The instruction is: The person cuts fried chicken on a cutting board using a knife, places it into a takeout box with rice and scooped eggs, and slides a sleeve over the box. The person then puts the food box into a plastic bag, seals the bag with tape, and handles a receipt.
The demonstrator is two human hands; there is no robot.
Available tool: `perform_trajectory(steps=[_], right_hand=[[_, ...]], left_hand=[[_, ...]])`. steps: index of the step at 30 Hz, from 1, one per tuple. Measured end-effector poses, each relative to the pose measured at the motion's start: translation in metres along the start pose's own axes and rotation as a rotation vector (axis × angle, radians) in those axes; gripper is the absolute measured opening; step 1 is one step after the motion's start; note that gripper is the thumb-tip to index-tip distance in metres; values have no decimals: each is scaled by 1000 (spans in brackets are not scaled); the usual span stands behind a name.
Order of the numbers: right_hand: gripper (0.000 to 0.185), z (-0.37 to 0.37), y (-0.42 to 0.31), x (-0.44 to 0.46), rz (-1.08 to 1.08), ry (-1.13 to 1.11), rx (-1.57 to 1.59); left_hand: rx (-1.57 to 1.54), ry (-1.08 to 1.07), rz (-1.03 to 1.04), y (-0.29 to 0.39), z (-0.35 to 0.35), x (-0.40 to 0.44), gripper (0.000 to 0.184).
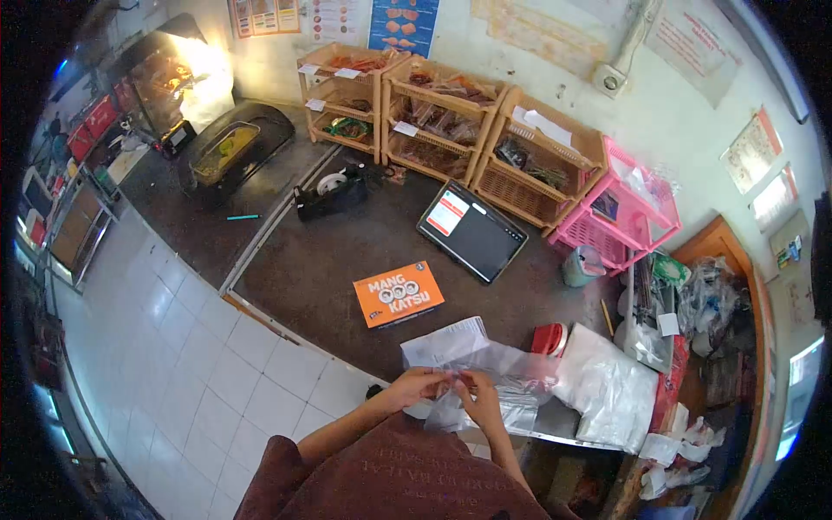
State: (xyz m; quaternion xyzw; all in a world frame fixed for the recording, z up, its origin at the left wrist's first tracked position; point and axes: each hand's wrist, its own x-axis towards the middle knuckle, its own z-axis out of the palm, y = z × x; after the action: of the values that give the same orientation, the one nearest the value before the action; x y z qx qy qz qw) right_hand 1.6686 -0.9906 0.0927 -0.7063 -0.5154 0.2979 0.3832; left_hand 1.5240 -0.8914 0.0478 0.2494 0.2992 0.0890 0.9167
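Close in front of my body, both hands pinch a thin clear plastic bag [511,364] near its edge. My left hand [418,386] and my right hand [479,402] almost meet, fingertips on the film. The bag spreads to the right over the counter edge. Just beyond the hands lie white printed papers [446,344]. An orange box [399,295] lettered "MANG KATSU" rests farther back on the dark counter [303,269]. To the right sits a stack of clear plastic bags [607,390], with a red and white round item [549,339] beside it.
A tablet [472,231] lies behind the box. Tan basket racks [442,113] and a pink rack [620,208] line the wall. Nearby are a cup [583,266], a pencil [607,318] and a black tape dispenser [332,191]. A lit display case [182,82] stands at the far left.
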Motion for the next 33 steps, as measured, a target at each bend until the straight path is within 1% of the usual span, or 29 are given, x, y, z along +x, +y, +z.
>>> perform_trajectory(steps=[2, 5, 6, 8, 9, 12, 13, 16, 17, 19, 20, 22, 23, 25, 28, 29, 32, 33], right_hand=[[28, 20, -13, 4, 52, 42, 87], [29, 37, -42, 9, 67, 115, 186], [29, 43, -52, 11, 55, 134, 220], [31, 57, -45, 15, 109, 92, 211], [31, 64, -44, 19, 132, 64, 206], [31, 76, -68, 34, 206, -116, 451], [30, 87, -66, 41, 156, -133, 342], [29, 104, -85, 57, 114, -279, 424], [28, 113, -83, 60, 58, -295, 383], [26, 132, -78, 72, -71, -319, 312], [24, 140, -81, 77, -79, -328, 320], [20, 154, -90, 83, -89, -344, 332], [19, 160, -94, 87, -181, -370, 305], [18, 173, -101, 92, -366, -427, 258], [19, 179, -108, 95, -446, -515, 120], [18, 187, -100, 99, -548, -475, 156], [16, 174, -116, 108, -456, -565, 114], [17, 168, -121, 112, -366, -603, 206]], left_hand=[[52, 43, -12, 11, -3, -5, 24], [-18, -51, 161, 22, -11, -17, 30], [8, -46, 173, 27, -11, -25, 29], [64, -17, 217, 42, -12, -43, 27], [99, 39, 184, 47, -11, -51, 27], [107, 77, 285, 44, -30, -56, 30], [204, 127, 350, 45, -36, -58, 33], [127, 234, 462, 53, -49, -79, 29], [126, 287, 461, 61, -46, -95, 25], [-24, 284, 543, 58, -64, -102, 28], [-95, 278, 589, 56, -73, -104, 29], [-115, 364, 671, 51, -84, -113, 29], [-127, 407, 712, 49, -89, -116, 30], [-159, 481, 717, 49, -96, -125, 31], [-188, 588, 767, 50, -95, -135, 28], [-190, 618, 790, 52, -92, -137, 28], [-162, 590, 840, 60, -87, -136, 30], [-189, 604, 889, 60, -91, -123, 27]])
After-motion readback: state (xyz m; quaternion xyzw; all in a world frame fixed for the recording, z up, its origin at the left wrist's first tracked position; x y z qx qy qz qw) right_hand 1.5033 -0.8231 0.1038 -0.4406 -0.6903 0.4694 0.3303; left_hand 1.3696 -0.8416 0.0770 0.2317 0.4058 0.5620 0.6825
